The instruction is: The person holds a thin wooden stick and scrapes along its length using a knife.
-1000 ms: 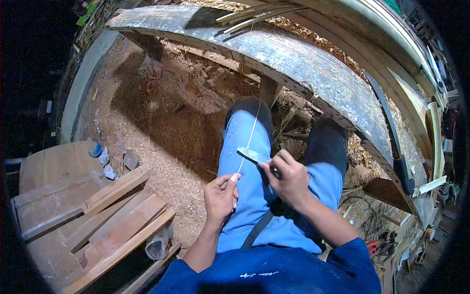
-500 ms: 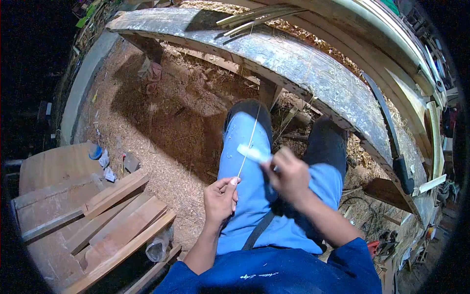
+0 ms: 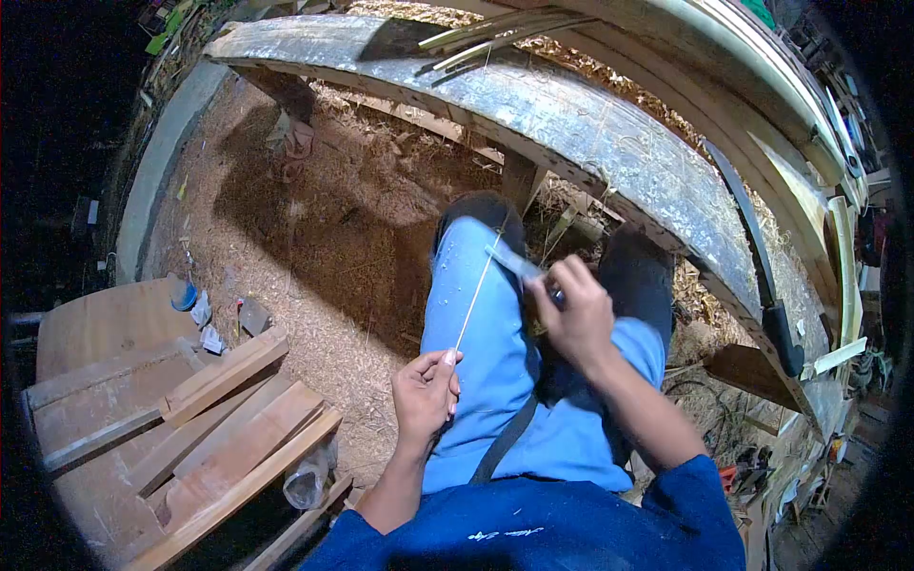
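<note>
My left hand [image 3: 426,388] pinches the lower end of a thin, pale stick [image 3: 474,297] between thumb and fingers. The stick slants up and away over my left thigh, which is covered in blue cloth. In my right hand [image 3: 575,312] is a knife, its fingers closed round the handle. The knife's blade [image 3: 512,262], smeared by motion, points up and left and meets or crosses the upper part of the stick. Small pale shavings lie on the cloth over my thigh.
A long weathered bench [image 3: 533,100] curves across in front of me, with thin strips [image 3: 505,36] on top. A dark-handled machete [image 3: 747,224] lies at its right. Wooden boards [image 3: 252,438] are piled at my left. Shavings cover the ground [image 3: 314,343].
The knife in my right hand has moved away from me along the stick, toward its far end. My left hand has shifted only slightly and keeps its pinch.
</note>
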`<state>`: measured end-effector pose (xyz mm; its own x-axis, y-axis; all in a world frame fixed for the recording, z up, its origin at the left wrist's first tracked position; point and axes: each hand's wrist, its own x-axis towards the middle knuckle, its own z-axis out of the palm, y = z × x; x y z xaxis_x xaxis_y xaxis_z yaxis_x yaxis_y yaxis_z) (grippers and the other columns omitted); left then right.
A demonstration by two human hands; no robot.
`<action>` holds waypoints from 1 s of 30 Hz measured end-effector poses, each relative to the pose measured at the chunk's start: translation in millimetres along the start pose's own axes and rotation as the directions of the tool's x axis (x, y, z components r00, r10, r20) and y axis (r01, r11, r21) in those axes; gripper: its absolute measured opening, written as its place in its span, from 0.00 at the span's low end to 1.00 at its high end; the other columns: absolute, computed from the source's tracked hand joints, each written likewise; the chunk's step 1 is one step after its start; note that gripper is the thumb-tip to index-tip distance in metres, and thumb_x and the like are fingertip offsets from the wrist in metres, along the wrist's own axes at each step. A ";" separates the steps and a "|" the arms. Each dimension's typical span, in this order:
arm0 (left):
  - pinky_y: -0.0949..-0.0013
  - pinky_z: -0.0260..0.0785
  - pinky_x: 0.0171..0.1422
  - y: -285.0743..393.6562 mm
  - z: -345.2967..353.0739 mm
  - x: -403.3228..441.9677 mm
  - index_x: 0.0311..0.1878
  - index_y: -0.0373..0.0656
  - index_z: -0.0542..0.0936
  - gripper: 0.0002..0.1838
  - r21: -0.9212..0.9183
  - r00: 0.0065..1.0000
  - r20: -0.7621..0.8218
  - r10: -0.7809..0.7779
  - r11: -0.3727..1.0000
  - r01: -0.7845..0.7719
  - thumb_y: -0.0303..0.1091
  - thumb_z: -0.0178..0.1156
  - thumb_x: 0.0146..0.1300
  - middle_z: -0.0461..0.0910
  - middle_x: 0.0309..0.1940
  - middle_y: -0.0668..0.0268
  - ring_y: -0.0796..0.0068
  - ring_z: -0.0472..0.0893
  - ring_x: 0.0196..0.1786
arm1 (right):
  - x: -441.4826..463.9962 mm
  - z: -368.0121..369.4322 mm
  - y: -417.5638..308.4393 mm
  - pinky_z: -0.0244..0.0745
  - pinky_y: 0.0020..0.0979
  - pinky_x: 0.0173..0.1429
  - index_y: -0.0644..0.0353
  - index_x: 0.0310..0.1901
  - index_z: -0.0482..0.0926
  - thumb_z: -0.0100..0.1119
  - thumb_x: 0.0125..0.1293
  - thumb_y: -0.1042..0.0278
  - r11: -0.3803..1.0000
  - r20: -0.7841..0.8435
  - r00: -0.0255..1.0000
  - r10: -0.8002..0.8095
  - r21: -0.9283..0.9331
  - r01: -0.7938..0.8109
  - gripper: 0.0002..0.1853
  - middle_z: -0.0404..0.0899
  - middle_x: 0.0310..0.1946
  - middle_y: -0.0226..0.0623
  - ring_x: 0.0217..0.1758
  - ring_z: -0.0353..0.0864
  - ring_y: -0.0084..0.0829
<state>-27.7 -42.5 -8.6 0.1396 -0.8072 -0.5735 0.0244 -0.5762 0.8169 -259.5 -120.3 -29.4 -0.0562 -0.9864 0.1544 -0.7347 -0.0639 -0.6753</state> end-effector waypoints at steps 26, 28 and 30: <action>0.77 0.63 0.19 -5.4 3.6 -11.0 0.48 0.31 0.87 0.11 0.028 0.998 -0.042 0.052 0.998 -0.051 0.31 0.64 0.80 0.80 0.21 0.67 0.85 0.73 0.17 | 7.0 11.3 21.2 0.82 0.51 0.37 0.58 0.40 0.80 0.68 0.73 0.61 1.000 -0.049 0.999 0.002 0.025 -0.001 0.10 0.79 0.38 0.46 0.37 0.86 0.56; 0.77 0.62 0.19 -3.8 3.3 -8.4 0.48 0.31 0.87 0.12 0.025 0.997 -0.033 0.071 0.997 -0.070 0.32 0.63 0.80 0.80 0.21 0.67 0.85 0.73 0.16 | 5.0 9.4 16.9 0.81 0.49 0.40 0.61 0.40 0.81 0.69 0.72 0.66 0.995 -0.012 1.000 -0.029 0.098 0.030 0.09 0.79 0.38 0.47 0.38 0.85 0.54; 0.77 0.62 0.19 -0.4 3.9 -7.1 0.49 0.30 0.87 0.11 0.019 0.998 -0.039 0.056 0.998 -0.056 0.32 0.63 0.80 0.80 0.21 0.67 0.85 0.73 0.16 | -10.4 8.7 7.0 0.81 0.45 0.43 0.64 0.42 0.82 0.70 0.70 0.73 0.974 0.064 0.993 -0.095 0.210 0.079 0.06 0.78 0.38 0.47 0.39 0.85 0.51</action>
<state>-32.6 -37.0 -5.0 0.1795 -0.8328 -0.5237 -0.0026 -0.5328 0.8463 -258.2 -111.9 -42.1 0.0572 -0.9836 0.1710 -0.5785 -0.1723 -0.7973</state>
